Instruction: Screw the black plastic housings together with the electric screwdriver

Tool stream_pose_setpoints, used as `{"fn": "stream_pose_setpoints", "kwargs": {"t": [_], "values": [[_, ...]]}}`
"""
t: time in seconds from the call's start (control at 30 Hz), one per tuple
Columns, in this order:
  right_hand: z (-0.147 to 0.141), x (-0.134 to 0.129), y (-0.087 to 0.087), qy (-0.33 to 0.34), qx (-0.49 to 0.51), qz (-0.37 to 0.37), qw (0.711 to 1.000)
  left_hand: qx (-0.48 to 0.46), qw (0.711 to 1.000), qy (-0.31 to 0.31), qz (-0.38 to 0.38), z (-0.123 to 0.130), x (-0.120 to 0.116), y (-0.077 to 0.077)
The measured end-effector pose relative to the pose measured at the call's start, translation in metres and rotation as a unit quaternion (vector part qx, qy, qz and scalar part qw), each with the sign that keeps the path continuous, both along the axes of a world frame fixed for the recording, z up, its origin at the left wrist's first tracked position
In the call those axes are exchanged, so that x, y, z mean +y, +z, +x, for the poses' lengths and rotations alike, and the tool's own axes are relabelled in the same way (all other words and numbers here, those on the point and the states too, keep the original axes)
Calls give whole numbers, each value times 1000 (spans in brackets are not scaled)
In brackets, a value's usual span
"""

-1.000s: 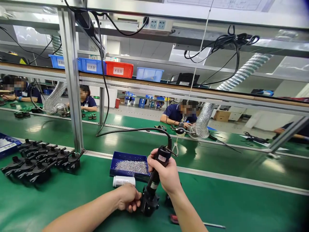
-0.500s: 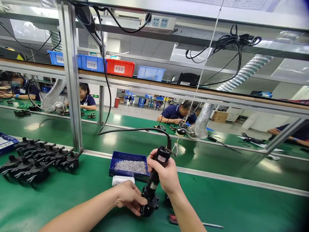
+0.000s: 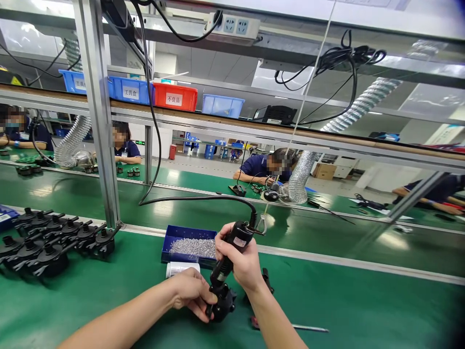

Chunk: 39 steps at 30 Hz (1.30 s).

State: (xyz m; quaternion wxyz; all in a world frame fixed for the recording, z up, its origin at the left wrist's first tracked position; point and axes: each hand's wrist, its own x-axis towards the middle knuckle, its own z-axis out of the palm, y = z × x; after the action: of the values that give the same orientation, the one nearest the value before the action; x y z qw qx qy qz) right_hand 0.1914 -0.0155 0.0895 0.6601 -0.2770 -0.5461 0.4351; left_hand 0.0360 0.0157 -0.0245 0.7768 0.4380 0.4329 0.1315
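Observation:
My right hand [image 3: 241, 259] is wrapped round a black corded electric screwdriver [image 3: 222, 272], which slants down to the left. Its lower end meets a round black plastic part [image 3: 225, 304] on the green work surface. With thumb and fingers, my left hand [image 3: 194, 293] grips the left side of that part. The contact at the driver's tip is too dark to make out. Just beyond my hands sits a blue tray [image 3: 170, 231] of small silvery screws [image 3: 192, 247], with a white cylinder [image 3: 182, 268] lying in front of it.
Several black assemblies [image 3: 54, 242] stand in rows at left. A screwdriver [image 3: 308, 328] lies by my right forearm, partly hidden, and another black part [image 3: 267, 280] is behind my wrist. The driver's cable [image 3: 199, 198] runs left and up. A metal post [image 3: 98, 116] rises at left; co-workers sit beyond.
The electric screwdriver leans further over to the left, and my right hand has tilted with it. My left hand stays on the black part. The whole view has shifted slightly.

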Motion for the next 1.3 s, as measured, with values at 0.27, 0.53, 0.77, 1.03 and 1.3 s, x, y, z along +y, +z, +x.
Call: {"fn": "stream_pose_setpoints", "kwargs": {"t": [0.27,0.53,0.77,1.03,1.3], "values": [[7,9,-8,225,15,4,974,-10,1000,-17,-2,-2,4,-4],[-8,-2,-2,-28,-37,21,999,-1,999,-41,6,4,6,-6],[-5,-5,-4,59,10,28,998,-2,999,-45,8,3,5,-9],[-7,-3,-4,44,12,21,999,11,999,-39,11,2,-1,2],[-18,-4,0,-22,0,5,1000,9,997,-25,73,-1,-9,19]]}}
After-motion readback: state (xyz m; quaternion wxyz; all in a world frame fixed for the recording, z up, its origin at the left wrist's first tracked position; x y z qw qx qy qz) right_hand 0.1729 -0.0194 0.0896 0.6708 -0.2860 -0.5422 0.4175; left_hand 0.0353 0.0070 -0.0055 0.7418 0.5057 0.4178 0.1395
